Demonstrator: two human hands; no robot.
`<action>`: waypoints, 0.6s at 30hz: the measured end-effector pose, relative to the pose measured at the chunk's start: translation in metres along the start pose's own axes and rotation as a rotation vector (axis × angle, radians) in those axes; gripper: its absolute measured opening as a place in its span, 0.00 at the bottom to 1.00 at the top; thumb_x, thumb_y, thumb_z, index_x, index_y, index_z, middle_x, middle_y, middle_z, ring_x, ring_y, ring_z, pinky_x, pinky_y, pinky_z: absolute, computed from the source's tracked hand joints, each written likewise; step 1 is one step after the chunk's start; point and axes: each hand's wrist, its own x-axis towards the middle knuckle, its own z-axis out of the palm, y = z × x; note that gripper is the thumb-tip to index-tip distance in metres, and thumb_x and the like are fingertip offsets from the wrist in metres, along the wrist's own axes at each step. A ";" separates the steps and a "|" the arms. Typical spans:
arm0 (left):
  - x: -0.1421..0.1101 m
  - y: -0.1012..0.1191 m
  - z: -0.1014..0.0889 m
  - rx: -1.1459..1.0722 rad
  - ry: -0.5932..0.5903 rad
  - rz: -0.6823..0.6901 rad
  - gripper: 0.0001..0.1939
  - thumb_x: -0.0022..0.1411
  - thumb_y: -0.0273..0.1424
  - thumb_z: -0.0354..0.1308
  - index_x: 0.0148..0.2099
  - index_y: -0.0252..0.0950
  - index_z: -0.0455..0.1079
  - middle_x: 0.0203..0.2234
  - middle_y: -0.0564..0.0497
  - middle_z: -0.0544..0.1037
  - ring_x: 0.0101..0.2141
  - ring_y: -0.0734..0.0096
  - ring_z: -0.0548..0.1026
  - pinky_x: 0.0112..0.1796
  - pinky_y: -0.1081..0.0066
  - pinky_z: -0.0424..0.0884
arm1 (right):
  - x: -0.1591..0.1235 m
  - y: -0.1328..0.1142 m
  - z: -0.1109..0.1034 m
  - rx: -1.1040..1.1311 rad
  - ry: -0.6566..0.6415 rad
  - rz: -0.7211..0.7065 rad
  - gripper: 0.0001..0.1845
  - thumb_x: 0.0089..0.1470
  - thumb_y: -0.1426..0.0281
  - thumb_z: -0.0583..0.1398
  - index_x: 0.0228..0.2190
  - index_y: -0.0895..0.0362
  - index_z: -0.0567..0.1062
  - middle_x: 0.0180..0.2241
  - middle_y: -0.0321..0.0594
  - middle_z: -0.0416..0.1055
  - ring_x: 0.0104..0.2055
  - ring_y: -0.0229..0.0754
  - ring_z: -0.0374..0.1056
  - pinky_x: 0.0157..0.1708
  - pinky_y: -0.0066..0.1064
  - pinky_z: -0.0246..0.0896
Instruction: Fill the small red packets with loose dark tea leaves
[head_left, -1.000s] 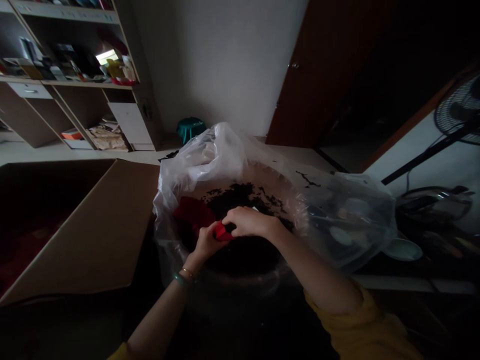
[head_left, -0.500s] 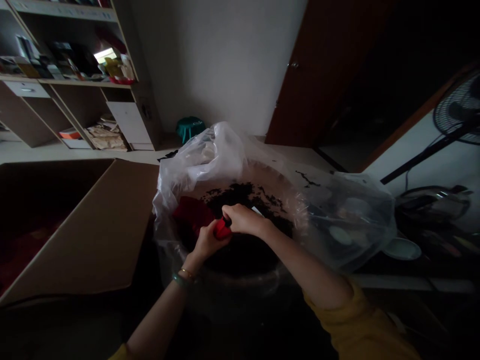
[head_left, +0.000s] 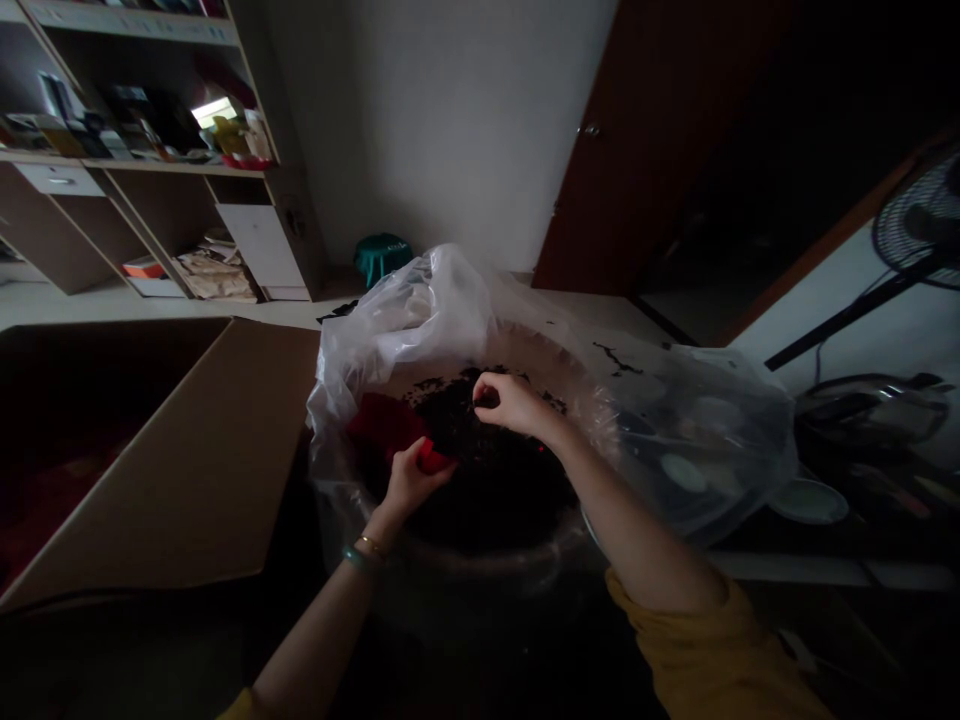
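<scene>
My left hand [head_left: 415, 480] pinches a small red pouch [head_left: 433, 456] between thumb and fingers, over the left part of a round tub lined with a clear plastic bag [head_left: 450, 300]. Dark loose flakes [head_left: 495, 450] cover the tub's bottom, with scattered bits up its far wall. My right hand [head_left: 514, 405] is above the flakes, its thumb and fingertips curled together. Whether any flakes are between those fingertips is too dark to tell. A heap of red cloth-like pieces [head_left: 386, 425] lies inside the tub, just beyond my left hand.
An open cardboard box [head_left: 217, 450] with dark red contents stands at the left. The plastic bag spreads right towards a pale bowl [head_left: 810, 500] and a lidded pan [head_left: 874, 405]. A standing fan [head_left: 919, 220] is far right; shelves [head_left: 150, 165] and a door [head_left: 637, 150] are behind.
My right hand was at the red pouch's mouth and has moved away, right and farther into the tub, over the flakes. My left hand has kept the pouch in nearly the same place.
</scene>
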 end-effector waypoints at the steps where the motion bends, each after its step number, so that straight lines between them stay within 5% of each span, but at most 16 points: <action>1: 0.000 -0.001 0.000 -0.042 0.000 0.004 0.14 0.44 0.38 0.65 0.26 0.33 0.68 0.17 0.57 0.69 0.20 0.79 0.63 0.23 0.79 0.62 | -0.003 -0.002 -0.002 -0.043 0.008 -0.079 0.09 0.43 0.78 0.62 0.31 0.57 0.73 0.33 0.37 0.73 0.36 0.39 0.71 0.39 0.31 0.65; 6: 0.001 -0.003 0.003 -0.243 -0.014 -0.019 0.16 0.41 0.38 0.68 0.28 0.31 0.73 0.20 0.54 0.75 0.23 0.74 0.69 0.27 0.76 0.67 | -0.025 -0.020 0.005 -0.200 -0.152 -0.443 0.16 0.43 0.69 0.68 0.37 0.53 0.77 0.47 0.43 0.70 0.55 0.47 0.61 0.52 0.40 0.58; 13: -0.006 0.011 0.010 -0.298 -0.055 -0.153 0.18 0.32 0.36 0.71 0.22 0.33 0.68 0.13 0.59 0.66 0.18 0.82 0.59 0.19 0.80 0.57 | -0.027 -0.028 0.027 -0.492 -0.352 -0.276 0.08 0.52 0.64 0.63 0.32 0.56 0.78 0.36 0.42 0.74 0.40 0.44 0.68 0.37 0.30 0.60; 18: -0.006 0.025 0.009 -0.441 -0.112 -0.285 0.20 0.39 0.42 0.68 0.29 0.32 0.71 0.21 0.55 0.74 0.23 0.77 0.68 0.26 0.78 0.64 | -0.017 -0.019 0.028 -0.430 -0.438 -0.157 0.14 0.58 0.65 0.57 0.26 0.56 0.77 0.30 0.39 0.74 0.32 0.39 0.68 0.27 0.26 0.52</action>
